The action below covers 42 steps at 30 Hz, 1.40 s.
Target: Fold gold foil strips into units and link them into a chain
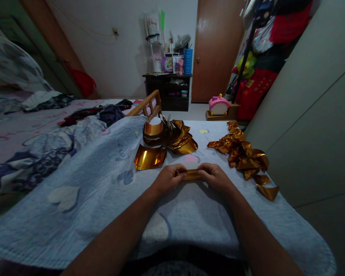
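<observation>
- A narrow strip of shiny gold, foil-like sheet [193, 175] runs crosswise between the two hands, above the pale blue quilted cover with heart shapes [109, 214].
- The left hand [171, 178] pinches the strip's left end, its thumb on the near side and its fingers curled over the far side.
- The right hand [214, 176] pinches the right end in the same manner, thumb toward the body and fingers bent beyond it.
- Only the strip's middle shows bare between the two grips; both ends are covered by the fingers, so how far they reach into each hand cannot be told.
- The hands are near each other but apart, joined only by the strip, which lies nearly level from one to the other.
- Beyond the left hand lies a curved, smooth gold sheet [150, 157], near the fingers but not touching them.
- Just behind that sheet is a fanned heap of glossy gold and brown sheets [185, 142], close to a wooden rail [145, 104].
- Ahead and to the right of the right hand, well apart from it, a loose trail of crumpled, folded gold pieces [247, 159] stretches along the cover's right edge.
</observation>
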### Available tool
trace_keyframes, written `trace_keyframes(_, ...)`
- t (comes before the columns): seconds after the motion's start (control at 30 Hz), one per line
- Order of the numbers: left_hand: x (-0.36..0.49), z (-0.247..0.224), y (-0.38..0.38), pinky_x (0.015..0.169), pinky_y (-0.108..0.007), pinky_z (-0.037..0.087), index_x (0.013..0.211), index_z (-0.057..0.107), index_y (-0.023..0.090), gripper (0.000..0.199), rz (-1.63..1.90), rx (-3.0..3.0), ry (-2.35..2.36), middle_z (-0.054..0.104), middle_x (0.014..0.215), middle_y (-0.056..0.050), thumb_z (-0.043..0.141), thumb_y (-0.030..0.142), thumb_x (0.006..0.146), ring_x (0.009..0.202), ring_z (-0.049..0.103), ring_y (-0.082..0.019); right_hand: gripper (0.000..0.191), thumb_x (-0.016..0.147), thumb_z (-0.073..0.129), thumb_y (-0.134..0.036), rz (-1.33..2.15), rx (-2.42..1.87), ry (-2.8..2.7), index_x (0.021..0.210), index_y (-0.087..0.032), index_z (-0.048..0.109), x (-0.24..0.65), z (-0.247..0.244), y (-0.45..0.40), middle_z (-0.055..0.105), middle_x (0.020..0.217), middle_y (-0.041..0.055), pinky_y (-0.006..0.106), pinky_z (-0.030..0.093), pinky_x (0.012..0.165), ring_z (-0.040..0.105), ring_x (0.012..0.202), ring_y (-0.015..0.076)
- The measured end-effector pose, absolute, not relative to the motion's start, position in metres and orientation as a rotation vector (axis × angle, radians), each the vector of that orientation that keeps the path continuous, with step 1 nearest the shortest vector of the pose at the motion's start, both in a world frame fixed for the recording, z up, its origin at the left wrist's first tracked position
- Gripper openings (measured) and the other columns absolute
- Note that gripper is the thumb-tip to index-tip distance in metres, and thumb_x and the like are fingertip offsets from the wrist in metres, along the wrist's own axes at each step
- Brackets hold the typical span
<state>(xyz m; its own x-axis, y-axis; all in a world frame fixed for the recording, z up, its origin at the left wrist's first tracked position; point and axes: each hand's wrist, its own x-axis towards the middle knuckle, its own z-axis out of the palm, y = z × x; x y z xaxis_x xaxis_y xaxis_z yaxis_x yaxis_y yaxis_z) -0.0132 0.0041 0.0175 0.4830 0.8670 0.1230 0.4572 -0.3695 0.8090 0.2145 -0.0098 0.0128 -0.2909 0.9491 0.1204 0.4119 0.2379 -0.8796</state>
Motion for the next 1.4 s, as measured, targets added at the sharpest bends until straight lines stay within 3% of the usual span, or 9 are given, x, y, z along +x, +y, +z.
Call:
trace_keyframes(0.23, -0.012, 0.011, 0.008, 0.069, -0.028, 0.043, 0.082, 0.07, 0.017, 0.017, 0.757, 2.03, 1.266, 0.067, 0.076, -0.002, 0.058, 0.027, 0.088, 0.071, 0.06, -0.017, 0.02, 0.085, 0.056, -0.037, 0.832, -1.414, -1.824, 0.082, -0.019, 0.063, 0.205, -0.001, -0.005, 0.063, 0.071, 0.0004, 0.027, 0.039, 0.064, 0.056, 0.067, 0.0163)
trace_keyframes(0.43, -0.009, 0.0, 0.012, 0.09, -0.038, 0.045, 0.081, 0.069, 0.016, 0.009, 0.822, 2.315, 1.463, 0.064, 0.094, -0.009, 0.062, 0.02, 0.087, 0.096, 0.059, -0.025, 0.036, 0.083, 0.06, -0.032, 0.735, -1.529, -1.761, 0.116, -0.018, 0.058, 0.199, -0.008, -0.003, 0.061, 0.071, -0.0025, 0.027, 0.038, 0.062, 0.055, 0.063, 0.0165)
trace_keyframes(0.53, -0.007, -0.004, 0.014, 0.095, -0.041, 0.044, 0.084, 0.069, 0.017, 0.006, 0.785, 2.369, 1.499, 0.064, 0.102, -0.01, 0.063, 0.018, 0.086, 0.101, 0.057, -0.027, 0.045, 0.081, 0.061, -0.026, 0.643, -1.611, -1.789, 0.124, -0.017, 0.056, 0.198, -0.011, -0.001, 0.064, 0.079, 0.0006, 0.029, 0.04, 0.066, 0.057, 0.069, 0.0184)
trace_keyframes(0.7, -0.006, -0.005, 0.015, 0.091, -0.039, 0.046, 0.087, 0.066, 0.017, 0.003, 0.631, 2.358, 1.505, 0.062, 0.099, -0.009, 0.063, 0.015, 0.085, 0.097, 0.057, -0.025, 0.047, 0.076, 0.064, -0.021, 0.337, -1.635, -1.909, 0.122, -0.014, 0.06, 0.197, -0.021, 0.002, 0.066, 0.103, 0.0106, 0.037, 0.041, 0.089, 0.055, 0.098, 0.0264)
trace_keyframes(0.8, -0.006, -0.003, 0.016, 0.091, -0.038, 0.046, 0.086, 0.065, 0.017, 0.003, 0.609, 2.332, 1.504, 0.061, 0.097, -0.008, 0.062, 0.015, 0.085, 0.098, 0.057, -0.025, 0.048, 0.079, 0.064, -0.025, 0.241, -1.706, -1.939, 0.125, -0.015, 0.061, 0.197, -0.023, 0.002, 0.063, 0.117, 0.0132, 0.04, 0.039, 0.093, 0.051, 0.108, 0.0297)
trace_keyframes(1.0, -0.004, -0.004, 0.022, 0.095, -0.04, 0.043, 0.103, 0.068, 0.017, 0.019, 0.512, 2.333, 1.546, 0.063, 0.105, -0.01, 0.062, 0.018, 0.085, 0.103, 0.055, -0.027, 0.05, 0.084, 0.062, -0.028, 0.203, -1.829, -2.001, 0.132, -0.017, 0.058, 0.192, -0.017, -0.001, 0.059, 0.129, 0.0145, 0.042, 0.036, 0.095, 0.048, 0.114, 0.032)
trace_keyframes(1.13, -0.003, -0.005, 0.024, 0.098, -0.041, 0.041, 0.115, 0.066, 0.017, 0.03, 0.446, 2.335, 1.567, 0.061, 0.11, -0.011, 0.059, 0.02, 0.086, 0.107, 0.053, -0.029, 0.039, 0.087, 0.059, -0.029, 0.211, -1.854, -2.061, 0.124, -0.018, 0.063, 0.19, -0.012, -0.001, 0.058, 0.131, 0.0136, 0.042, 0.036, 0.094, 0.048, 0.115, 0.0321)
trace_keyframes(1.4, -0.002, 0.0, 0.025, 0.097, -0.04, 0.042, 0.097, 0.062, 0.019, 0.017, 0.55, 2.243, 1.495, 0.06, 0.104, -0.008, 0.06, 0.016, 0.08, 0.106, 0.054, -0.027, 0.031, 0.085, 0.059, -0.029, 0.192, -1.815, -2.043, 0.115, -0.021, 0.065, 0.192, -0.016, 0.0, 0.06, 0.127, 0.0126, 0.04, 0.038, 0.09, 0.05, 0.112, 0.03)
